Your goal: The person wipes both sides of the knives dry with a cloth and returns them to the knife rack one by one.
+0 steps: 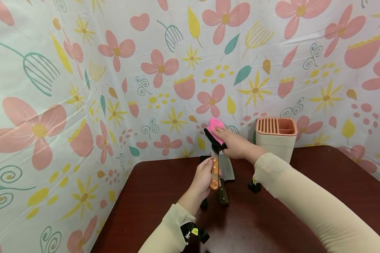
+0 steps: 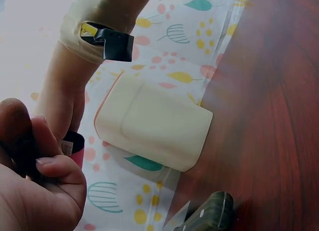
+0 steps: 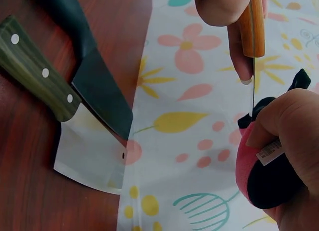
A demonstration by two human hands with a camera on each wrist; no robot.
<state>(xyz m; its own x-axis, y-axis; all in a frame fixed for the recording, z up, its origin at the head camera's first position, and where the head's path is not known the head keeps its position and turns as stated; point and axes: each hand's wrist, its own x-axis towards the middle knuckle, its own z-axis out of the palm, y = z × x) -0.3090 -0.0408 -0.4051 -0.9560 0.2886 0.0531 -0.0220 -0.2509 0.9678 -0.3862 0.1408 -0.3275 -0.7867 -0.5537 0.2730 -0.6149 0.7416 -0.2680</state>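
Observation:
My left hand (image 1: 202, 177) grips a knife by its orange-brown wooden handle (image 1: 215, 174), with the blade pointing up and away. In my right hand (image 1: 235, 143) is a soft pink and black cleaning pad (image 1: 216, 125), folded over the blade. The pad covers the front part of the blade; a narrow strip of bare blade (image 3: 253, 86) shows between pad and handle in the right wrist view. A small white tag (image 3: 270, 152) hangs from the pad. Below the hands lie a cleaver (image 1: 227, 170) with a dark riveted handle and a black knife (image 3: 102, 91) beside it.
A cream knife holder (image 1: 273, 146) with a slotted orange top stands at the back of the dark red-brown table (image 1: 272, 218), right of the hands. Behind the table hangs a white flower-patterned cloth (image 1: 174, 98), close to the pad. Cloth also covers the left side.

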